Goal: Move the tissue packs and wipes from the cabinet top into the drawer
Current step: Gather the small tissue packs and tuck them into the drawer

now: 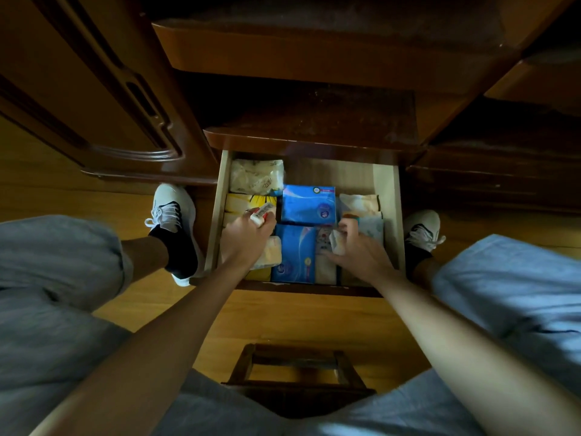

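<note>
**Both hands down in the drawer, packs nearly settled**

The person sits on a low stool with the drawer (pixel 388 196) pulled out between their feet, and both arms reach into it. The cabinet top (pixel 314 111) above looks bare and dark from here, so I'd judge the move is close to done and this is the arranging stage.

The left hand (pixel 248 234) is curled around a small white pack (pixel 262 212) with a printed strip on it, fingers closed on it, thumb side up. It hovers over the left column, above a yellow pack (pixel 248 201). The small pack's long axis runs diagonally, pointing up and to the right, toward the upper blue pack (pixel 309 204).

The right hand (pixel 355 247) pinches a pale, crumpled-looking pack (pixel 338 242) at its near left edge, fingers bent over the right column of pale patterned packs (pixel 361 204). A second blue pack (pixel 295 253) lies lengthways between the 2 hands, so each hand has its own side; the left is nearer the open slot by the yellow pack.

At the back left sits a cream pack (pixel 256 176). The blue packs carry round badges, but no writing anywhere is legible to me.
</note>
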Demonstrator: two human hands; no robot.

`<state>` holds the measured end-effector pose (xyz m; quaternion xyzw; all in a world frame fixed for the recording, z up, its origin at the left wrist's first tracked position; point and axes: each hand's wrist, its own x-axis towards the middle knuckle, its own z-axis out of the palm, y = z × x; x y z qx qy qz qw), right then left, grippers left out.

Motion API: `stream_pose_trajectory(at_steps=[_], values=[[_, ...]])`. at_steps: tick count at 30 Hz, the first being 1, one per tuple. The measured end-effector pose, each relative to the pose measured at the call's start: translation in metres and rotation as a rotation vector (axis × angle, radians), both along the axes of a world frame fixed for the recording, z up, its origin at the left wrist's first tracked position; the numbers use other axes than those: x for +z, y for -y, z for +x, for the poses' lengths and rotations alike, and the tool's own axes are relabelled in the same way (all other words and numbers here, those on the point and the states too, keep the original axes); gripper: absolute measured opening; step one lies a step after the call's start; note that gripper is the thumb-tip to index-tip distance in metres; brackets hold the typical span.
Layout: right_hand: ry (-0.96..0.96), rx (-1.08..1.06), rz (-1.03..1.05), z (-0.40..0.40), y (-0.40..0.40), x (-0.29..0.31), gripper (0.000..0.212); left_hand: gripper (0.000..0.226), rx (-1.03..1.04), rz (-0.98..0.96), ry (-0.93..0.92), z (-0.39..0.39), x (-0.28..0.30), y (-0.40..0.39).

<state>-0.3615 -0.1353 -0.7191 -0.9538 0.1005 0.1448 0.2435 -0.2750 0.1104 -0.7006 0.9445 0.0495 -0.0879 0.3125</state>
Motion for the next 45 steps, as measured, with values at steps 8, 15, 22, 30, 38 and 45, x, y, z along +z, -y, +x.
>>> stream_pose_trajectory(at_steps=[8,15,22,30,38,45], values=[[0.061,0.14,-0.082,0.004,-0.015,-0.011,0.064,0.035,0.021,-0.018,-0.016,-0.005,0.005,0.001],[-0.091,0.225,0.039,0.002,0.002,-0.004,0.051,0.041,0.038,-0.043,-0.005,-0.004,0.009,0.004],[0.005,0.209,0.075,-0.006,-0.008,-0.011,0.042,0.038,0.013,-0.037,-0.009,-0.003,0.005,0.003],[0.11,0.215,-0.08,0.008,-0.011,-0.016,0.035,0.037,0.045,-0.067,-0.03,-0.009,0.004,0.0],[-0.086,-0.124,0.553,0.013,-0.041,0.028,0.052,0.039,0.186,-0.292,-0.132,-0.007,0.011,0.026],[-0.074,-0.286,0.666,0.006,-0.033,0.028,0.045,0.04,0.055,-0.491,-0.149,-0.018,0.016,0.043]])
